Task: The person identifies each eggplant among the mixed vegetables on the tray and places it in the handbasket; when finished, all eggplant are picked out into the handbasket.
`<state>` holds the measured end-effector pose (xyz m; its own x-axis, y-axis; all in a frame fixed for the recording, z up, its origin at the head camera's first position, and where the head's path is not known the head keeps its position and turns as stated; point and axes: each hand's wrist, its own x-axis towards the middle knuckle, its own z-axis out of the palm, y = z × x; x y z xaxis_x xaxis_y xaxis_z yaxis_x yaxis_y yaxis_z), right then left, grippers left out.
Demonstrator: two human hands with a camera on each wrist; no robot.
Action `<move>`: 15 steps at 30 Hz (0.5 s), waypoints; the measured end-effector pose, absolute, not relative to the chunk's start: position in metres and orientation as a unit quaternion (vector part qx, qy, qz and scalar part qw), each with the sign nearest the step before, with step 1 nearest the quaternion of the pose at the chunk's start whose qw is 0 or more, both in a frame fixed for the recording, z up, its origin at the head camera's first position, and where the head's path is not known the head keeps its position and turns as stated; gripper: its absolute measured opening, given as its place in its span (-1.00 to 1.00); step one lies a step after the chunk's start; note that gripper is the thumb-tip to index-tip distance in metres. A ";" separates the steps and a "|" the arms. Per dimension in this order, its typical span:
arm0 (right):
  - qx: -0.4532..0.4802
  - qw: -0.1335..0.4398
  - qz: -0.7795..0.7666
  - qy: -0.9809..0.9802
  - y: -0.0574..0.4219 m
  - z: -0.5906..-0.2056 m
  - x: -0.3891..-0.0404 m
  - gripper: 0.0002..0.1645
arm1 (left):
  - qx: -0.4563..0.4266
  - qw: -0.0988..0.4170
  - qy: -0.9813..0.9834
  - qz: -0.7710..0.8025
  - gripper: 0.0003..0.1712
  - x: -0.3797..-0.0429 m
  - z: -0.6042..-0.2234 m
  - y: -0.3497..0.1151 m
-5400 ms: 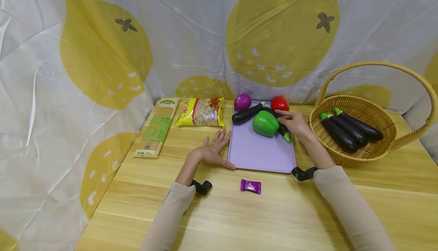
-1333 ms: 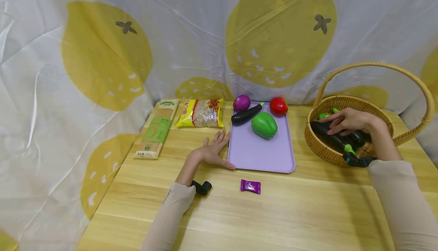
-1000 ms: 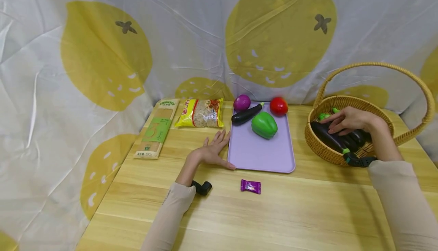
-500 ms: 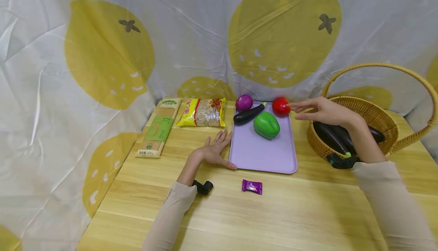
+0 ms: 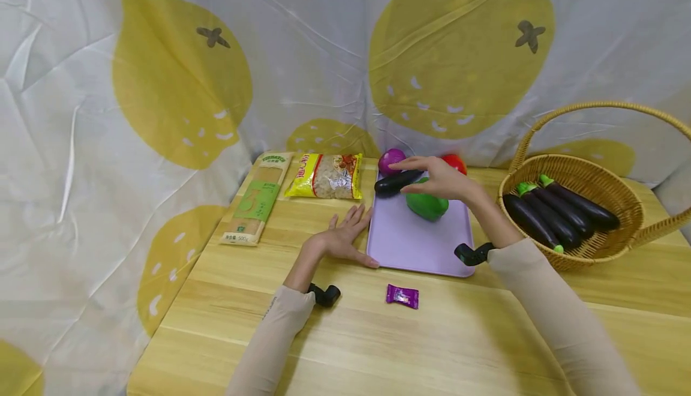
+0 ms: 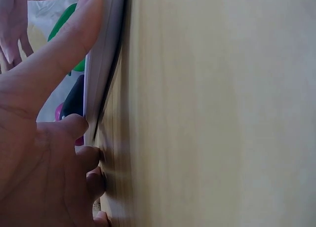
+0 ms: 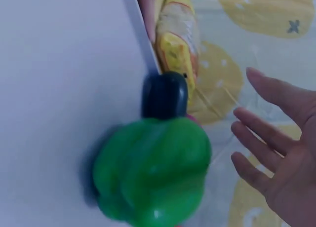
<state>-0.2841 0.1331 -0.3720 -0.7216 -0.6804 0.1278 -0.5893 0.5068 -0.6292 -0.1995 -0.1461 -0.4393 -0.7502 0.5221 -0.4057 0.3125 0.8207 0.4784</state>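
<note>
My left hand (image 5: 342, 243) rests at the left edge of the lilac tray (image 5: 415, 252), fingers spread. In the left wrist view its thumb lies along the tray's rim (image 6: 108, 44). Above the tray hovers my right hand (image 5: 441, 179), holding nothing, its fingers extended and apart from the thumb. It partly covers a green bell pepper (image 5: 429, 208) and the stem end of an eggplant (image 5: 393, 185). The right wrist view shows the pepper (image 7: 158, 172) apart from the hand (image 7: 289, 153). A purple onion (image 5: 391, 159) and a partly hidden red tomato (image 5: 456, 163) sit at the tray's back corners.
On the right stands a wicker basket (image 5: 610, 183) with a tall handle, holding several eggplants (image 5: 567, 210). A yellow food bag (image 5: 330, 176) and a flat noodle packet (image 5: 256, 199) lie to the left. In front of the tray is a small purple wrapped candy (image 5: 402, 296).
An eggplant has gone from the tray's right side into the basket, where my right hand let go of it. That hand has since moved left over the tray. My left hand has stayed put.
</note>
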 end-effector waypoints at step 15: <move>-0.351 0.107 -0.301 0.880 0.092 -0.398 -0.309 -0.45 | 0.224 0.271 0.918 0.184 0.48 -0.201 -0.440 -0.144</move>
<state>-0.3093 0.0923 -0.3982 -0.7307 -0.6823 0.0225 -0.5535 0.5728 -0.6046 -0.2008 -0.1442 -0.4401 -0.7530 0.5110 -0.4146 0.3116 0.8319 0.4592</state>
